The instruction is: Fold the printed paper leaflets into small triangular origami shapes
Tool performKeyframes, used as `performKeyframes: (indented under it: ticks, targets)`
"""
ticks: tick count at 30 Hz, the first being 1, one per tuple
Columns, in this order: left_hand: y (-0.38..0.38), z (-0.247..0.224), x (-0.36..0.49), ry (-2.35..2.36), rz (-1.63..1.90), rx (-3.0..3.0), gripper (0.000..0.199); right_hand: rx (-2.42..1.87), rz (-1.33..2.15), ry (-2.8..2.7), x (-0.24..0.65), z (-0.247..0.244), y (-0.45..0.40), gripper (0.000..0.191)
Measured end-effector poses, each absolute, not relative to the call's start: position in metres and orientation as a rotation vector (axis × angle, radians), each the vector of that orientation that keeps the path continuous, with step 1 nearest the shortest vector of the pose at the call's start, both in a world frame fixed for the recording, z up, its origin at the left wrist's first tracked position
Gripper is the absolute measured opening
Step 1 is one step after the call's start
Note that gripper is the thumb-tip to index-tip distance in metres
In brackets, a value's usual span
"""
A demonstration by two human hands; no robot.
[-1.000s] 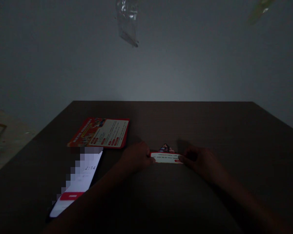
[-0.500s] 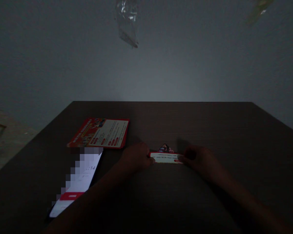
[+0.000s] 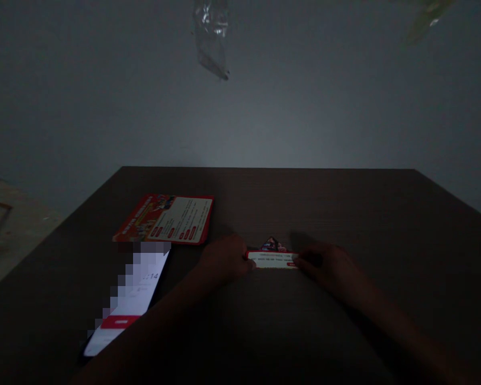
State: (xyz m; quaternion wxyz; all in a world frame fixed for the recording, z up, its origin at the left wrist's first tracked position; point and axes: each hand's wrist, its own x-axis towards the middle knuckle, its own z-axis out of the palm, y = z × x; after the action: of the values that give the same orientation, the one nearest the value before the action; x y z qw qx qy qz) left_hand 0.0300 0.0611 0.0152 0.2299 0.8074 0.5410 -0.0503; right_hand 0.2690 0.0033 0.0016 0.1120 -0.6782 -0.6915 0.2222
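Between my hands lies a folded paper leaflet [image 3: 271, 260], a narrow white strip with red edges and printed text. A small dark pointed flap with a picture sticks up behind its far edge. My left hand [image 3: 226, 256] pinches the strip's left end, fingers closed. At the right end, my right hand [image 3: 332, 267] grips it between thumb and fingers. Both hands rest low over the dark wooden table [image 3: 304, 208]. The fingertips are partly lost in the dim light.
Several red and white printed leaflets [image 3: 176, 222] lie stacked at the left. Nearer, a lit phone [image 3: 134, 299] lies partly behind my left forearm. A clear plastic bag [image 3: 212, 43] hangs on the pale wall behind the table.
The view has shifted very slightly. My right hand's fingers have moved a little at the strip's right end; both hands still hold the leaflet in the same place.
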Motion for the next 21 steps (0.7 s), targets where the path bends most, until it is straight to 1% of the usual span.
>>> performKeyframes:
  ticks: [3, 8, 11, 14, 21]
  targets:
    - [0.06, 0.016, 0.031, 1.501, -0.132, 2.23, 0.026, -2.007, 0.578, -2.064, 0.264, 0.002, 0.002, 0.024]
    - [0.06, 0.017, 0.032, 1.508, -0.145, 2.236, 0.028, -2.094, 0.422, -2.061, 0.253, 0.005, -0.001, 0.034]
    - [0.061, 0.015, 0.031, 1.493, -0.155, 2.237, 0.027, -2.113, 0.376, -2.077, 0.25, 0.006, -0.002, 0.037]
    - [0.062, 0.014, 0.031, 1.488, -0.169, 2.231, 0.028, -2.104, 0.395, -2.084, 0.252, 0.006, -0.002, 0.034]
    - [0.063, 0.013, 0.03, 1.486, -0.186, 2.208, 0.028, -2.029, 0.574, -2.049, 0.262, 0.004, 0.001, 0.027]
